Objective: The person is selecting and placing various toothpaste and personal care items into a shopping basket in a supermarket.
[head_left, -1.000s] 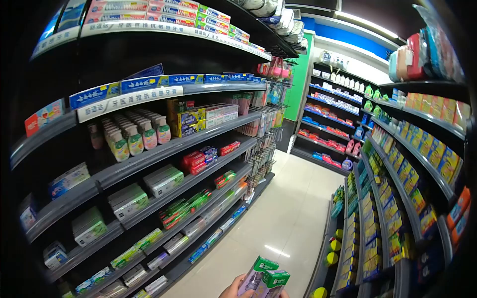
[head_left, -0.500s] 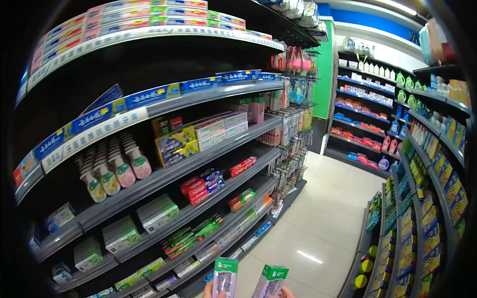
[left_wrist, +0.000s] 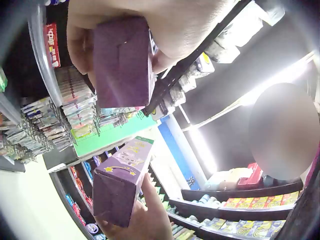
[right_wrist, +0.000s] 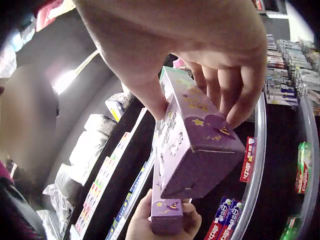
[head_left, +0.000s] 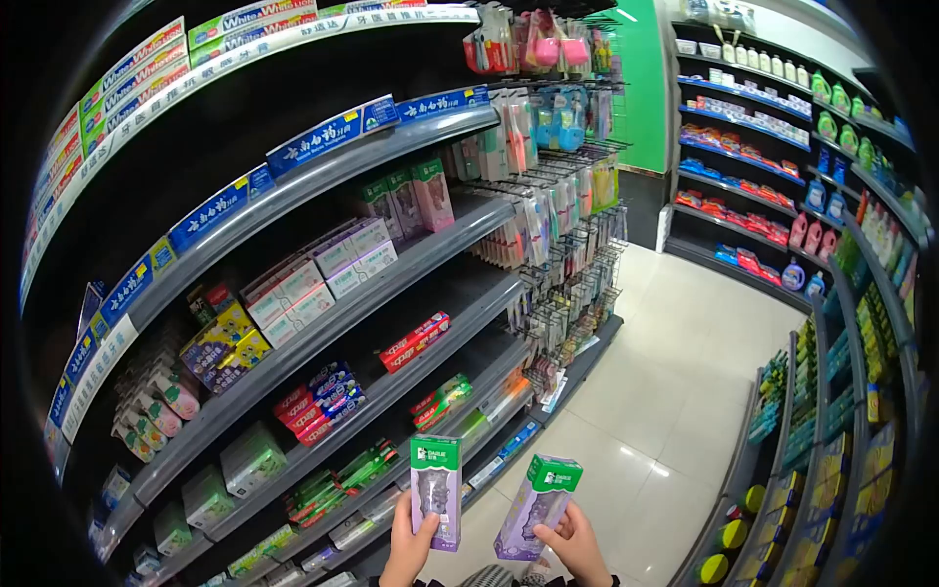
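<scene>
Two green-and-purple boxes are held upright side by side, apart from each other. The left box (head_left: 435, 494) is gripped by my left hand (head_left: 409, 538), thumb across its front. My right hand (head_left: 572, 543) pinches the right box (head_left: 536, 509), which tilts to the right at its top. In the left wrist view the purple base of the left box (left_wrist: 122, 62) sits between thumb and fingers of my left hand (left_wrist: 175, 30). The right wrist view has my right hand (right_wrist: 200, 55) over its box (right_wrist: 200, 135), thumb on one side, fingers on the other.
A shelf unit (head_left: 333, 318) with toothpaste boxes runs along the left. Hanging packets (head_left: 558, 117) fill a wire rack at its end. Tiled floor (head_left: 626, 430) lies between it and the right-hand shelves (head_left: 841, 391). Bottles and packs stand on a far shelf (head_left: 738, 186).
The view has swung nearer the left shelf's far end. Both boxes and hands have risen further into view; the boxes, overlapping a second ago, have moved apart.
</scene>
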Demonstrator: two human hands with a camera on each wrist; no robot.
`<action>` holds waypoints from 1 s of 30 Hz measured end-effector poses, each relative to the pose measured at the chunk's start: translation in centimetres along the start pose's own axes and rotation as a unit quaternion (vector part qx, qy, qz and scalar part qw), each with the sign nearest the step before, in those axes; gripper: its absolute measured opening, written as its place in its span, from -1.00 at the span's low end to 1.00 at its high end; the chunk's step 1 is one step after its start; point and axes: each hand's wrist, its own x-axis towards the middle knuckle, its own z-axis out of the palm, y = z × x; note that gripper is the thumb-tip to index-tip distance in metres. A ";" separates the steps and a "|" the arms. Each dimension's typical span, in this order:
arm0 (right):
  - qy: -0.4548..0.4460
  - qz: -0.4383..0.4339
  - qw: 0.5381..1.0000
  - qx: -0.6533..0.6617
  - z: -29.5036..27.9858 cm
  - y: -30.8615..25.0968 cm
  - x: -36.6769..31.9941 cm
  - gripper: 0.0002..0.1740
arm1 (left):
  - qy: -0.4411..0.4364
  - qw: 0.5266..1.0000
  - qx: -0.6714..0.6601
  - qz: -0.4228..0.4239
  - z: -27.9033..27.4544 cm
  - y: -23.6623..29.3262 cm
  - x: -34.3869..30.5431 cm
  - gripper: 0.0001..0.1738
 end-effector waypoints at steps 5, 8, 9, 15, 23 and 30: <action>0.020 0.011 0.999 0.022 -5.5 1.7 2.8 -0.44 | -0.011 0.999 0.046 0.017 5.1 -0.2 3.8 -0.42; 0.064 0.030 0.997 -0.042 -6.3 -1.0 4.1 -0.34 | -0.032 0.997 0.064 0.029 6.8 -2.9 6.1 -0.36; 0.062 0.041 0.997 -0.035 -6.6 -1.5 4.6 -0.32 | -0.034 0.996 0.073 0.039 7.3 -3.4 6.4 -0.35; 0.076 0.064 0.992 -0.083 -7.9 -1.4 10.1 -0.30 | -0.043 0.993 0.108 0.010 7.7 -5.7 10.2 -0.34; 0.040 -0.057 0.992 -0.109 -5.6 -3.3 24.5 -0.48 | 0.005 0.999 0.042 0.023 5.9 -7.4 18.9 -0.31; -0.112 -0.203 0.948 -0.218 5.2 -10.9 38.7 -0.53 | 0.168 0.978 0.089 -0.091 1.9 -5.1 21.7 -0.50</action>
